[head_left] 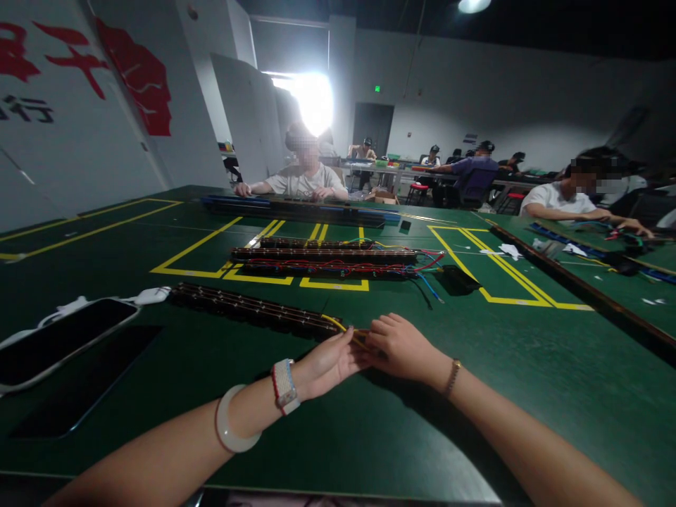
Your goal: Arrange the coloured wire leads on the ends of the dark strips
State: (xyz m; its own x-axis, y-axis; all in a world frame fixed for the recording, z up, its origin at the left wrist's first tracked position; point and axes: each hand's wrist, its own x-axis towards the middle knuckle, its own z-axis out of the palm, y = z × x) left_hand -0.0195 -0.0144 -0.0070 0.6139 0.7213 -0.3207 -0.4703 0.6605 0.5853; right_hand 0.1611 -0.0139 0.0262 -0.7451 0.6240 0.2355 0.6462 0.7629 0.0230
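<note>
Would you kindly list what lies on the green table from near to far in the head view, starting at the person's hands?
Left hand and right hand at the end of the near dark strip → wired strips inside the yellow tape → long blue-edged strip → a person seated at the far edge.

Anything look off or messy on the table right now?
Mostly tidy. Loose red and blue wires spill off the right end of the strips in the yellow box, and white paper scraps lie scattered further right. Both hands meet at the near strip's end.
</note>
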